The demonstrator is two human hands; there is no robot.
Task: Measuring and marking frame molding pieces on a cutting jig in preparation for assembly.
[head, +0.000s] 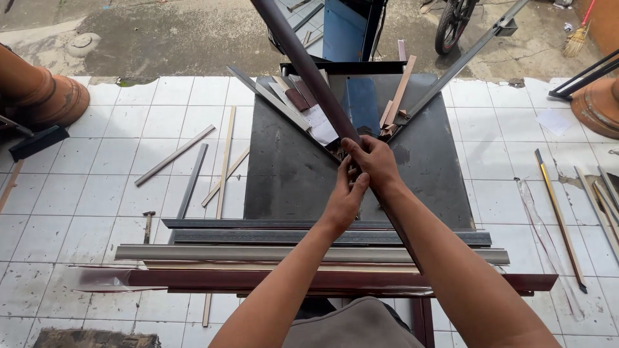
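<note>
A long dark maroon metal strip (pixel 303 61) runs from the top middle down over a dark metal work table (pixel 284 167). Both hands clasp it near the point of the table's V-shaped guide (pixel 271 96). My right hand (pixel 374 161) grips the strip from above. Just below it, my left hand (pixel 347 196) wraps the same strip, and the two hands touch. The strip's lower part passes under my right forearm.
Several long metal profiles (pixel 309 252) lie across the table's near edge. Loose strips (pixel 174 154) lie on the white tiled floor at the left, more strips (pixel 560 212) at the right. A small hammer (pixel 148 225) lies left. Clay pots (pixel 45 96) stand at both sides.
</note>
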